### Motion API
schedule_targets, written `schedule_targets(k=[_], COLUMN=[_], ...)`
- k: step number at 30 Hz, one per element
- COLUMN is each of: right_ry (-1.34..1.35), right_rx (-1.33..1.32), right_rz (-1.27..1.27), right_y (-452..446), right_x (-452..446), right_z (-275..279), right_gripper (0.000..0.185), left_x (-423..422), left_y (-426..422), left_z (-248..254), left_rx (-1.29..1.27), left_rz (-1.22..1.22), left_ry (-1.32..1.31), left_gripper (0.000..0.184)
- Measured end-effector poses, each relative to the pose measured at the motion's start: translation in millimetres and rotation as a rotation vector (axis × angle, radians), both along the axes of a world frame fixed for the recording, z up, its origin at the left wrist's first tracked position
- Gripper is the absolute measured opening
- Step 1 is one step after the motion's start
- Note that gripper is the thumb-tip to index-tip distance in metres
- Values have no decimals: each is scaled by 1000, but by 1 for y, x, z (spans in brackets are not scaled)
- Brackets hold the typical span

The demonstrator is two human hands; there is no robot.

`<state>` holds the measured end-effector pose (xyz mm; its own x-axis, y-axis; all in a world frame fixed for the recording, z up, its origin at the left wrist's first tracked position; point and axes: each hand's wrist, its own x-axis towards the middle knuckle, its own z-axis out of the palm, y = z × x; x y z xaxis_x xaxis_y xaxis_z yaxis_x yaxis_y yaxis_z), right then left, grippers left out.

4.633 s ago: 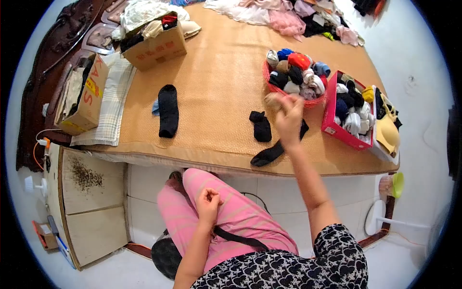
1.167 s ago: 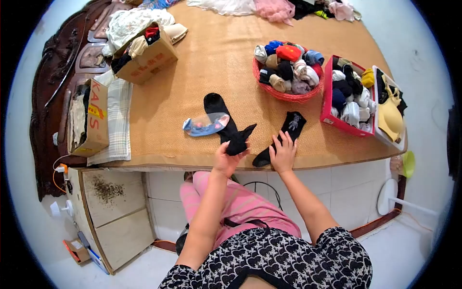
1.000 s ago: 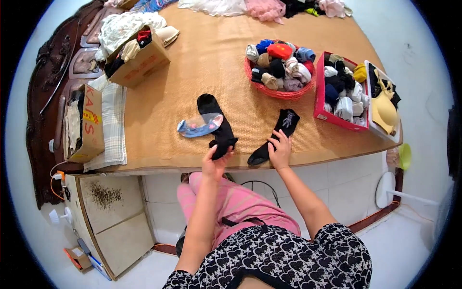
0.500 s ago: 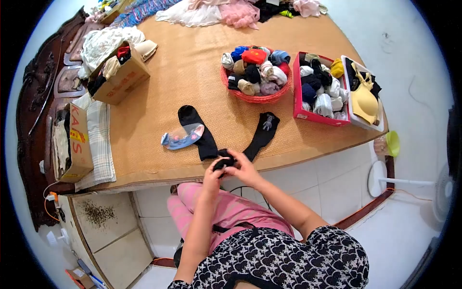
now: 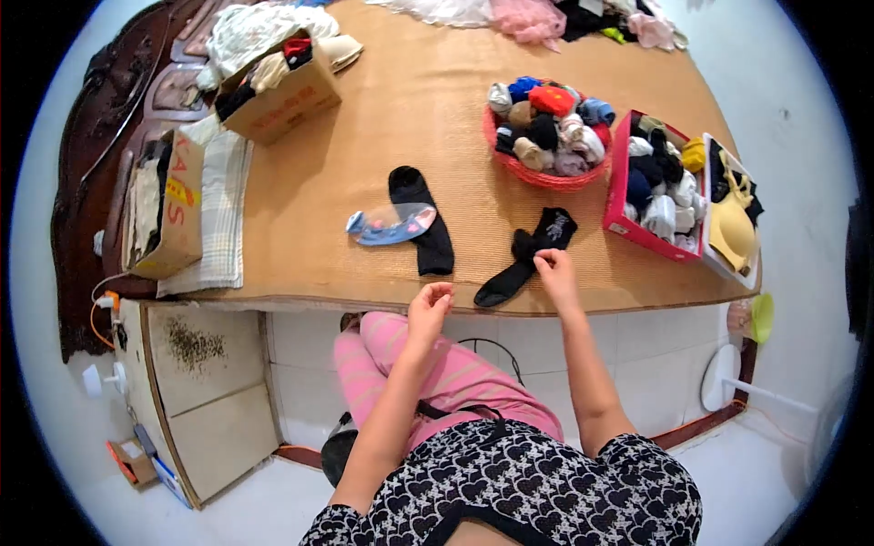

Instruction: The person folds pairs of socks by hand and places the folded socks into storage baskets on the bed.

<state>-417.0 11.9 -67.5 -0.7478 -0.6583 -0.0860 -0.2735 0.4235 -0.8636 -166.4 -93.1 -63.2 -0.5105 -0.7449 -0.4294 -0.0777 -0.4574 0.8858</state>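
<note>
My right hand [image 5: 557,273] pinches a small bundled black sock [image 5: 523,245], which lies over a flat black sock with a pale figure [image 5: 556,226]. The toe of that flat sock points toward the mat's front edge. My left hand [image 5: 430,309] is at the front edge, its fingers curled together with nothing visible in them. Just beyond it lies another long black sock [image 5: 435,238]. A sheer blue sock with pink marks [image 5: 382,227] lies partly across this long sock.
A red basket of rolled socks [image 5: 557,180], a pink box of socks [image 5: 617,196] and a white tray with a yellow bra [image 5: 732,232] stand right. Two cardboard boxes [image 5: 289,111] [image 5: 182,214] hold clothes at left. More clothes [image 5: 528,20] lie at the far edge.
The black bundle, held in both hands half a second ago, is now over the flat sock at my right hand. My left hand has come away from it.
</note>
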Motion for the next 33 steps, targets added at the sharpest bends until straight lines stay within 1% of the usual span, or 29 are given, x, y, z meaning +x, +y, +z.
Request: schedule_targets(k=[1, 2, 3, 4, 5, 6, 7, 8, 9, 10, 11, 12, 13, 14, 15, 16, 18, 20, 21, 23, 24, 26, 27, 28, 29, 30, 31, 32, 33], right_ry=[30, 63, 139, 141, 164, 188, 189, 281, 372, 373, 393, 413, 351, 306, 340, 372, 428, 484, 484, 479, 425, 225, 131, -206, -258, -310, -361, -360, -234], right_rx=[70, 140, 165, 167, 146, 125, 129, 130, 131, 132, 132, 135, 183, 254, 323, 391, 441, 411, 415, 310, 192, -37, -129, -286, -314, -341, -318, -319, -264], right_rz=[29, 53, 86, 91, 51, 10, 12, 17, 23, 25, 67, 107, 167, 211, 262, 313, 370, 349, 350, 265, 197, 80, -22, -175, -220, -265, -356, -357, -349], right_y=[3, 8, 12, 13, 15, 15, 14, 13, 10, 6, 3, 1, 1, -2, -2, -4, -4, -2, -2, -3, -5, -5, -4, -5, 1, 4, 5, 8, 9], right_x=[-2, -3, -4, -1, 3, 6, 8, 9, 11, 13, 16, 17, 17, 18, 23, 30, 38, 40, 40, 40, 38, 23, 20, 16, 8, 3, 1, 0, 2], right_z=[-3, -6, -5, -1, 2, 6, 8, 11, 12, 13, 14, 16, 8, -1, 1, 6, 9, 5, 2, -3, -3, -22, -21, -34, -44, -44, -44, -45, -38], right_gripper=[18, 19, 27, 27, 33, 39, 39, 48, 57, 57, 65, 73, 87, 94, 94, 95, 94, 91, 91, 87, 77, 61, 40, 29, 27, 25, 25, 25, 27], left_x=[0, 1, -2, -6, -7, -8, -9, -11, -14, -17, -20, -17, -16, -14, -12, -11, -7, -4, -4, -5, -6, -8, -7, -6, -5, -4, -5, -5, -5], left_y=[-3, -6, -8, -11, -15, -23, -32, -41, -49, -58, -67, -78, -85, -92, -98, -99, -95, -82, -72, -52, -44, -30, -24, -23, -22, -22, -23, -25, -27], left_z=[0, 1, 7, 18, 30, 29, 25, 22, 20, 17, 15, -1, -9, -17, -25, -28, -30, -28, -25, -18, -10, 5, 0, -1, -1, -1, -2, -3, -2], left_rx=[-164, -165, -400, -632, -709, -704, -849, -994, -992, -1049, -1105, -1096, -1061, -1024, -915, -914, -932, -926, -924, -966, -964, -985, -1043, -1042, -1002, -962, -1002, -1003, -1013], left_rz=[-16, -7, -29, -54, -84, -82, -68, -53, -51, -57, -63, -96, -171, -247, -359, -362, -380, -390, -319, -196, -195, -157, -119, -118, -149, -180, -138, -138, -133], left_ry=[-94, -98, -252, -405, -448, -447, -491, -535, -534, -572, -610, -608, -676, -743, -819, -816, -779, -777, -770, -809, -811, -843, -852, -852, -826, -799, -793, -792, -747], left_gripper=[18, 18, 19, 20, 28, 28, 32, 36, 36, 39, 42, 46, 50, 53, 58, 58, 58, 61, 64, 71, 71, 73, 66, 66, 58, 50, 31, 31, 27])
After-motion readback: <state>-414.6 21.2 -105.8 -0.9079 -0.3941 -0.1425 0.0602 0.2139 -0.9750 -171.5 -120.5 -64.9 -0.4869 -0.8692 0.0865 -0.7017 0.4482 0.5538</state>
